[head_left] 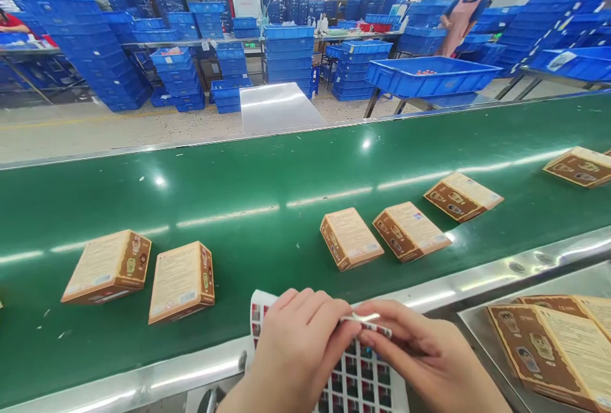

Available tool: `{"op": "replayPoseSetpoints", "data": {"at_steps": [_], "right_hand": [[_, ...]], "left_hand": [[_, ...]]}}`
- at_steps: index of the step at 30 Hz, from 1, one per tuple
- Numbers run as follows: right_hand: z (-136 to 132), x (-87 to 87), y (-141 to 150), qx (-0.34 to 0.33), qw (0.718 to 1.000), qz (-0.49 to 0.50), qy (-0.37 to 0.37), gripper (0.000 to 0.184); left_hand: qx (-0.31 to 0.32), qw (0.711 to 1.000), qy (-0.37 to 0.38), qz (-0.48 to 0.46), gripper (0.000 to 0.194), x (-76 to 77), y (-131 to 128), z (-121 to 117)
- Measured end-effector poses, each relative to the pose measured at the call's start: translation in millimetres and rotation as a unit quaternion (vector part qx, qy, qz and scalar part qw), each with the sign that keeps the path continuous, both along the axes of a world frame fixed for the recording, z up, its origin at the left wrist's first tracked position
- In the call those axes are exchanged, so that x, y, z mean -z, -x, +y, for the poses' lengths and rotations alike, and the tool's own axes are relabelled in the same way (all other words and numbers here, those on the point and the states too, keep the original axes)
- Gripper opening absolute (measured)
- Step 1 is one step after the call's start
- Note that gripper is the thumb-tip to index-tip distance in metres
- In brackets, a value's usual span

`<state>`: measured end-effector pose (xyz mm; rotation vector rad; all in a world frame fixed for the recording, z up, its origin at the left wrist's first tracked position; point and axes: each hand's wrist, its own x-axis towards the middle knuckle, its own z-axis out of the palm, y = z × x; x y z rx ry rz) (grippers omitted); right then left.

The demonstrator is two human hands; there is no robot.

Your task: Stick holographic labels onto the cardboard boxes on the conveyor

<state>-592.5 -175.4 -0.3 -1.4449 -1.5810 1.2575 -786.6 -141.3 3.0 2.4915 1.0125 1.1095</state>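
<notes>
My left hand [303, 343] and my right hand [417, 346] meet at the near edge of the belt, both closed on a white sticker sheet [351, 384] printed with a grid of small dark red and black labels. A narrow strip of the sheet is bent up and pinched between the fingers of both hands. My left hand covers much of the sheet, whose curled corner shows past the knuckles. Just beyond my hands, a brown and cream printed box [352, 239] lies on the green conveyor belt [267, 177].
More such boxes lie along the belt, including one box [181, 280] at the left. Further boxes [548, 349] rest on a metal surface at right. Across the belt stand a blue bin [434, 79], stacked blue crates [289, 60] and a person [463, 15] in a pink apron.
</notes>
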Motion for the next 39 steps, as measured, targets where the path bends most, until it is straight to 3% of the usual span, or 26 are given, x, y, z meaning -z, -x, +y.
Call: {"op": "replayPoseSetpoints", "data": {"at_steps": [4, 7, 13, 16, 20, 23, 27, 30, 33, 35, 36, 38, 39], "right_hand": [[2.5, -15.7, -6.4, -0.053, 0.998, -0.028, 0.004, 0.016], [3.5, -21.3, -15.3, -0.056, 0.996, -0.070, -0.022, 0.015], [2.4, -18.3, -22.9, -0.081, 0.974, -0.158, -0.139, 0.018], [3.7, -20.8, -23.3, -0.056, 0.935, -0.214, -0.279, 0.015], [5.9, -24.5, -26.6, -0.043, 0.849, -0.303, -0.431, 0.016], [4.6, -20.4, -32.0, -0.067, 0.793, -0.348, -0.496, 0.020], [4.6, -11.5, -38.7, -0.076, 0.756, -0.377, -0.530, 0.028], [15.4, -9.8, -43.7, -0.058, 0.785, -0.318, -0.529, 0.026], [39.6, -9.8, -58.2, 0.027, 0.870, -0.201, -0.450, 0.015], [62.6, -7.1, -75.2, 0.133, 0.924, -0.134, -0.332, 0.009], [75.3, -4.6, -84.7, 0.181, 0.943, -0.106, -0.259, 0.017], [100.6, 2.1, -103.0, 0.259, 0.960, -0.052, -0.097, 0.035], [111.8, 5.7, -110.6, 0.264, 0.962, -0.043, -0.062, 0.042]], "left_hand": [[0.026, 0.999, 0.018, 0.029, 0.039, 0.0, -0.7, 1.5], [0.030, 0.999, 0.014, 0.042, 0.042, -2.1, 1.8, 2.4], [0.036, 0.998, 0.048, 0.036, 0.045, -5.7, -2.4, 3.9], [0.035, 0.996, 0.063, 0.042, 0.049, -4.8, -5.9, 4.9], [0.022, 0.995, 0.095, 0.023, 0.043, -2.6, -10.4, 4.9], [0.021, 0.987, 0.160, 0.010, 0.030, -3.8, -15.0, 6.4], [-0.007, 0.946, 0.325, 0.011, 0.021, -11.7, -24.9, 15.1], [-0.035, 0.911, 0.410, 0.015, 0.023, -16.9, -32.6, 27.0], [-0.043, 0.899, 0.435, 0.019, 0.024, -15.8, -39.3, 41.0], [-0.013, 0.909, 0.417, 0.024, 0.022, -11.6, -46.1, 50.4], [0.018, 0.920, 0.391, 0.027, 0.021, -8.9, -51.2, 55.0], [0.099, 0.943, 0.315, 0.042, 0.020, -2.9, -65.9, 63.8], [0.136, 0.950, 0.273, 0.059, 0.020, 0.3, -75.0, 68.1]]}}
